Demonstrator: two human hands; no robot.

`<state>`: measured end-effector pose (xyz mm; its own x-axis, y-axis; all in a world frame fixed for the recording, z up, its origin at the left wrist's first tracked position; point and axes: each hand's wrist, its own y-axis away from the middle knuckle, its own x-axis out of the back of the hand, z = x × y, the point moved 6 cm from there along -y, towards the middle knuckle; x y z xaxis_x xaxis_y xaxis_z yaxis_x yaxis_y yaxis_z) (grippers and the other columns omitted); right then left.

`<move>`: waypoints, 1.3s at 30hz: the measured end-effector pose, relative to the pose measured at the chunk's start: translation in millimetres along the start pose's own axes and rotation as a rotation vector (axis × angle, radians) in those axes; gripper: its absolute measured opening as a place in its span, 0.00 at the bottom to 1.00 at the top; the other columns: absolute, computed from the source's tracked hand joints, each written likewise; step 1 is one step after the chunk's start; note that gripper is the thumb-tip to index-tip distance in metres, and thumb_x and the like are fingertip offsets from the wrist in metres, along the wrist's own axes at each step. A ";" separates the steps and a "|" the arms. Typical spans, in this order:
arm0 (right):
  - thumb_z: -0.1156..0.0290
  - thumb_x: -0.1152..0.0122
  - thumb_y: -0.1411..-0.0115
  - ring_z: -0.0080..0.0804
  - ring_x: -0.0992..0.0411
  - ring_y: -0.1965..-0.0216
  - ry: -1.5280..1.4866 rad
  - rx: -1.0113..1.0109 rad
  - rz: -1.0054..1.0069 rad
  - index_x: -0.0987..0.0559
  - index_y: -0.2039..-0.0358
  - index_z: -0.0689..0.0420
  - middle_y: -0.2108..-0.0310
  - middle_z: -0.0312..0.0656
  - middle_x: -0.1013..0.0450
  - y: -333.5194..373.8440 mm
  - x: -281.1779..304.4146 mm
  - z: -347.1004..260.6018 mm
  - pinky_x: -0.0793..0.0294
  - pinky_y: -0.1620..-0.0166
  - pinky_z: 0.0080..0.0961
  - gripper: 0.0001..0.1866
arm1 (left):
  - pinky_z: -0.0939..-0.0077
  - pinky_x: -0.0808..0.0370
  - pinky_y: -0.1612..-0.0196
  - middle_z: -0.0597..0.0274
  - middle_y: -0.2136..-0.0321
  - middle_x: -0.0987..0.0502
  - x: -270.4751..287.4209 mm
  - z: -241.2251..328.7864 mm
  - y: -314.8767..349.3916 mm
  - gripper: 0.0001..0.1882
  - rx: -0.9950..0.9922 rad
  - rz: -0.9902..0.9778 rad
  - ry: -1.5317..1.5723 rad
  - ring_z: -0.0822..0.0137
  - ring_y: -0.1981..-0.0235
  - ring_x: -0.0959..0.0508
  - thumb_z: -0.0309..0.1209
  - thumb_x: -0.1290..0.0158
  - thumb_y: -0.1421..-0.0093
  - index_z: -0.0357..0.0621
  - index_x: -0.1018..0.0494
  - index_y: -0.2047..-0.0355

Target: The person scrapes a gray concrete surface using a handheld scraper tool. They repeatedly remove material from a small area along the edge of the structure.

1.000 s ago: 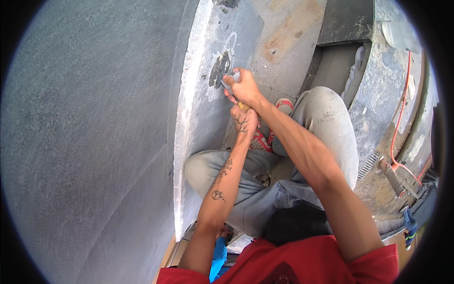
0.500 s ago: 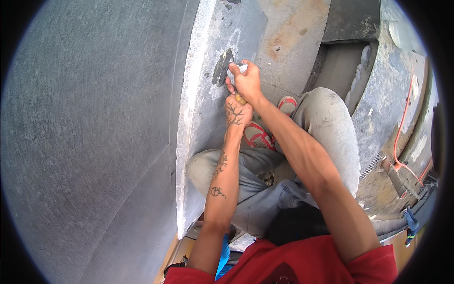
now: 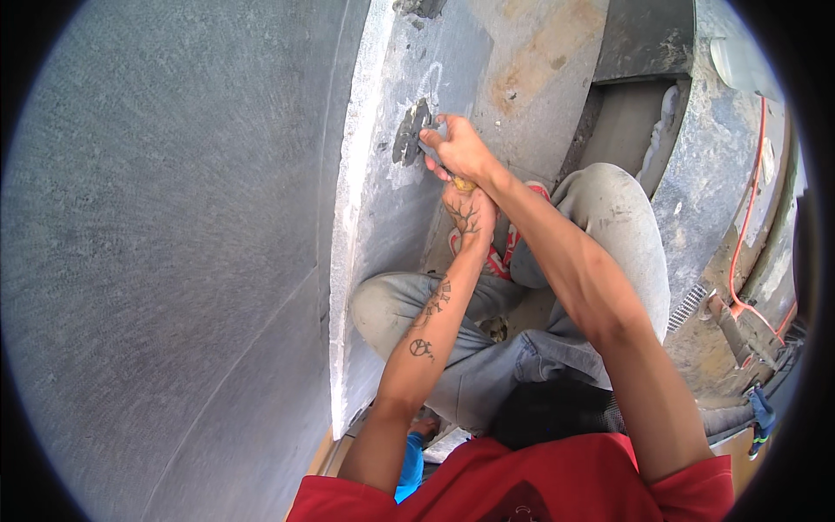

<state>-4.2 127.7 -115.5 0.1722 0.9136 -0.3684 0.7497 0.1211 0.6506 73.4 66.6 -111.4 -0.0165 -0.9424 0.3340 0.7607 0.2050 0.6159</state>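
Both my hands are together at the narrow side face of a large grey slab (image 3: 217, 217). My left hand (image 3: 470, 209) is closed around the yellowish handle (image 3: 464, 184) of a scraper-like tool. Just above it, my right hand (image 3: 461, 150) grips the tool's flat grey front part (image 3: 437, 130), thumb on the near face and fingers curled below. The tool's exact kind is mostly hidden by my fingers. Its front lies beside a rough dark patch (image 3: 409, 135) on the slab's side, ringed by whitish smears; contact cannot be made out.
My bent knees in dusty grey trousers (image 3: 609, 217) and my red-and-white shoes (image 3: 496, 261) are close below my forearms. At the right are a rectangular recess (image 3: 622, 130) in a grey surface and an orange cable (image 3: 742, 235). A second dark spot (image 3: 422, 7) marks the slab's top.
My left hand and forearm have swung to the right, with the tool's handle. My right hand has shifted slightly right and down; both keep their grip while the view moves a little.
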 end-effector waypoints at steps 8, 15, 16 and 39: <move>0.72 0.47 0.34 0.26 0.37 0.89 0.080 -0.017 -0.043 0.34 0.49 0.72 0.84 0.44 0.30 7.2 -1.0 3.4 0.39 0.85 0.27 0.18 | 0.72 0.33 0.83 0.59 0.83 0.26 0.3 5.4 21.0 0.04 0.097 0.080 0.018 0.69 0.85 0.27 0.26 0.48 0.44 0.38 0.30 0.74; 0.71 0.46 0.34 0.27 0.33 0.87 -0.057 -0.059 -0.009 0.30 0.51 0.72 0.83 0.44 0.28 10.5 -6.2 18.7 0.34 0.83 0.27 0.17 | 0.71 0.33 0.83 0.61 0.84 0.26 12.6 -5.0 16.3 0.06 0.059 -0.073 -0.044 0.69 0.85 0.27 0.28 0.48 0.42 0.38 0.28 0.73; 0.71 0.46 0.34 0.27 0.31 0.86 -0.111 -0.058 0.019 0.29 0.52 0.71 0.82 0.44 0.27 10.9 -6.8 21.5 0.33 0.82 0.27 0.16 | 0.70 0.34 0.85 0.60 0.85 0.27 18.7 -6.8 11.8 0.05 0.095 -0.111 -0.112 0.67 0.88 0.28 0.27 0.49 0.42 0.38 0.28 0.72; 0.76 0.47 0.34 0.25 0.28 0.79 -0.354 0.072 0.243 0.25 0.63 0.65 0.77 0.42 0.24 16.0 -24.9 58.5 0.27 0.76 0.24 0.05 | 0.59 0.24 0.60 0.44 0.68 0.18 63.8 -9.6 -27.4 0.16 -0.059 -0.147 -0.465 0.49 0.61 0.18 0.38 0.42 0.42 0.35 0.22 0.63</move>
<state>40.9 84.2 -134.7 0.5480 0.7212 -0.4237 0.7009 -0.1195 0.7032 57.7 -1.7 -113.8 -0.4039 -0.7395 0.5385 0.7641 0.0509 0.6431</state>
